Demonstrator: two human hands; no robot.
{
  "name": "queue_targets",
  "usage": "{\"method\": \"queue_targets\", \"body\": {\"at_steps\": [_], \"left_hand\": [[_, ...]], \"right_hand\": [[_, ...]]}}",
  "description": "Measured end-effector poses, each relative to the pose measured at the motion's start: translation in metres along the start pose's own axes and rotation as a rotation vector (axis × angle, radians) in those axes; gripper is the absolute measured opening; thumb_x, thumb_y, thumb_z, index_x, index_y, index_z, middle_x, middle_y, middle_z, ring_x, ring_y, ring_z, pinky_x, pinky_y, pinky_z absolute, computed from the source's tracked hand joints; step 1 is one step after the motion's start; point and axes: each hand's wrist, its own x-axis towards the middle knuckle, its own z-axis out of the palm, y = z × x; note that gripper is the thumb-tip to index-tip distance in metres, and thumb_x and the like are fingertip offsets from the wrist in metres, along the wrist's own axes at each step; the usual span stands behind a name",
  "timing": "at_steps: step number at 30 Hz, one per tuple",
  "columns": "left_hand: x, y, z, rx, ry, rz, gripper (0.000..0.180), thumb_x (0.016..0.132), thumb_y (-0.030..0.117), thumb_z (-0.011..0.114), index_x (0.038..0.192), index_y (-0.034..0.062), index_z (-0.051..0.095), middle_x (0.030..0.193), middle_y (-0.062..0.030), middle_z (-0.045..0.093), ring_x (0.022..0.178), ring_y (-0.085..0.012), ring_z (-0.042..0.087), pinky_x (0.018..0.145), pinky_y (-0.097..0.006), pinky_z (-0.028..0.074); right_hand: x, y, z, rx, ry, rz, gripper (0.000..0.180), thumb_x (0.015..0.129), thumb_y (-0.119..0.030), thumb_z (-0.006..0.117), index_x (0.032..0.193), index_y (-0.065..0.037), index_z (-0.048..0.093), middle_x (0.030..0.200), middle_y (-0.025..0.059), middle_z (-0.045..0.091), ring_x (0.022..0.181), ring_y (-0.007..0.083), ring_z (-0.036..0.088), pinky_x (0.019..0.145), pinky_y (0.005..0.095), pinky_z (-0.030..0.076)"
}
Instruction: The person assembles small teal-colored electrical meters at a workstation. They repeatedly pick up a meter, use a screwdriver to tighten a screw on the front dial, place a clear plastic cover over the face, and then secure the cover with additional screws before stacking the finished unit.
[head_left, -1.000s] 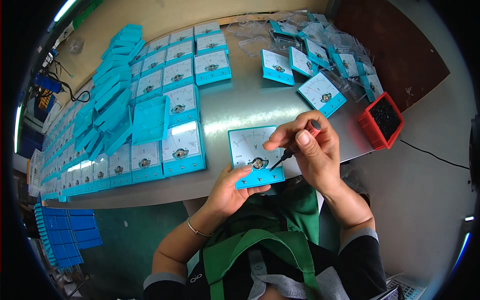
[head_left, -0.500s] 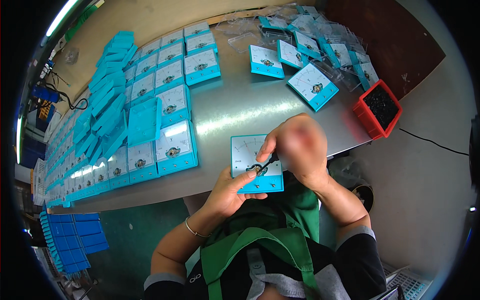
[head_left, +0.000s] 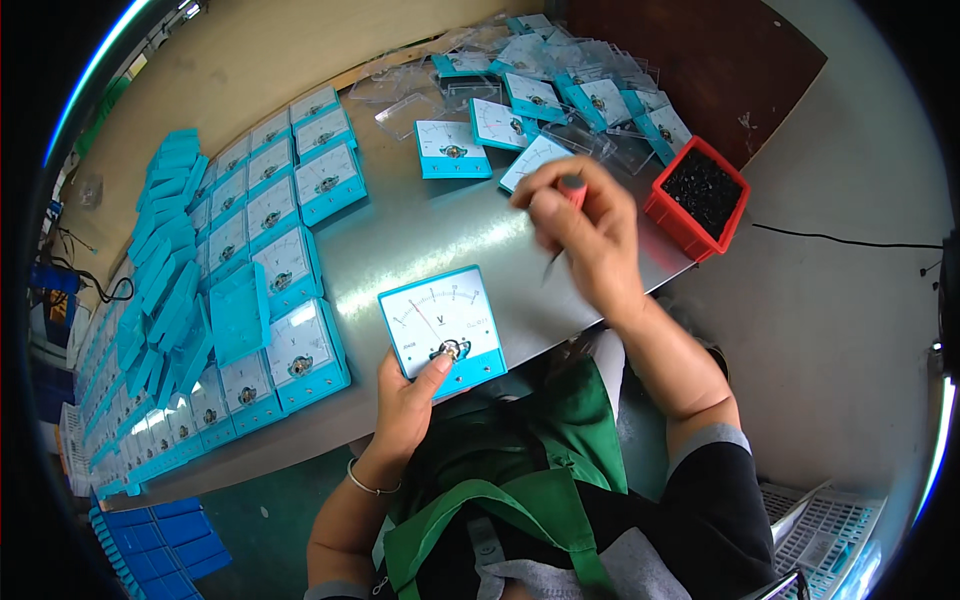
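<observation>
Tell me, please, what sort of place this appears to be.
Probably an assembly workshop: rows of similar dial meters lie on a metal bench, a red bin holds small black parts, and the right hand grips a red-handled tool.

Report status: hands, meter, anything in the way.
Left hand holding meter. Right hand gripping red-handled tool, apart from meter. Left thumb over meter's lower part.

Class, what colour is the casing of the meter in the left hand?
The casing is turquoise, seen best in the head view.
</observation>
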Motion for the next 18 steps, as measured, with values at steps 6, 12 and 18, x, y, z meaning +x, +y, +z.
{"method": "queue_targets", "body": {"at_steps": [6, 12, 18], "left_hand": [[0.009, -0.005, -0.001, -0.086, -0.029, 0.117, 0.036, 0.086, 0.013, 0.066, 0.116, -0.002, 0.054, 0.107, -0.0076, 0.061, 0.095, -0.0135, 0.058, 0.085, -0.03, 0.047], [0.001, -0.007, -0.008, 0.035, -0.084, 0.094, 0.032, 0.084, 0.012, 0.067, 0.111, -0.0021, 0.057, 0.101, -0.007, 0.064, 0.092, -0.0128, 0.058, 0.082, -0.029, 0.048], [-0.002, 0.002, -0.009, 0.201, -0.244, 0.019, 0.033, 0.083, 0.012, 0.069, 0.111, -0.0015, 0.058, 0.105, -0.0086, 0.064, 0.096, -0.0149, 0.059, 0.085, -0.031, 0.048]], "right_hand": [[0.087, 0.081, -0.165, -2.047, -0.111, 0.151, 0.013, 0.08, -0.015, 0.061, 0.088, -0.008, 0.067, 0.092, 0.0138, 0.067, 0.083, 0.0316, 0.068, 0.069, 0.043, 0.055], [0.081, 0.072, -0.172, -1.912, 0.005, 0.191, 0.013, 0.082, -0.013, 0.058, 0.09, -0.006, 0.065, 0.088, 0.0149, 0.068, 0.081, 0.0346, 0.067, 0.07, 0.0433, 0.053], [0.056, -0.028, -0.081, -0.958, -0.248, 0.118, 0.027, 0.08, -0.011, 0.06, 0.106, -0.003, 0.063, 0.071, 0.0108, 0.06, 0.066, 0.0214, 0.059, 0.061, 0.0337, 0.046]]}}
